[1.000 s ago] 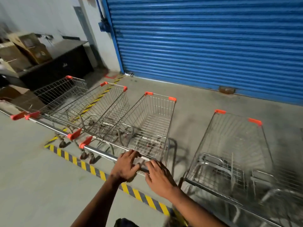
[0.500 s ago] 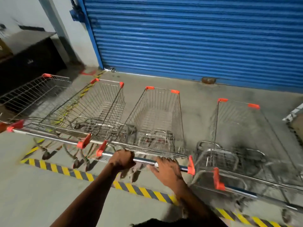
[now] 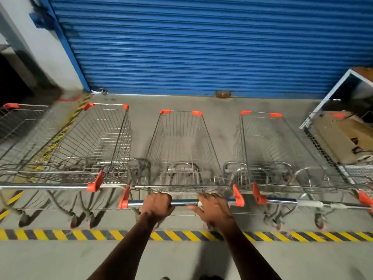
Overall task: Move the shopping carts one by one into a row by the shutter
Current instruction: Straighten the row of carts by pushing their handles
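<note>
- Head view: the middle cart (image 3: 182,150) is held by its handle bar (image 3: 181,203), the left hand (image 3: 156,205) clenched round it, the right hand (image 3: 212,207) resting loosely; it stands between neighbouring carts, nose toward the shutter (image 3: 201,47).
- A stiff, light wire frame is judged free-rolling; the bar is the best hold.
- The concrete floor (image 3: 60,259) is flat; hazard tape (image 3: 80,235) runs behind the wheels.

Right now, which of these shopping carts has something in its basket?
The cart at the far right, partly cut off by the frame edge: it holds brown cardboard. The other carts in the row show only bare wire baskets.
</note>
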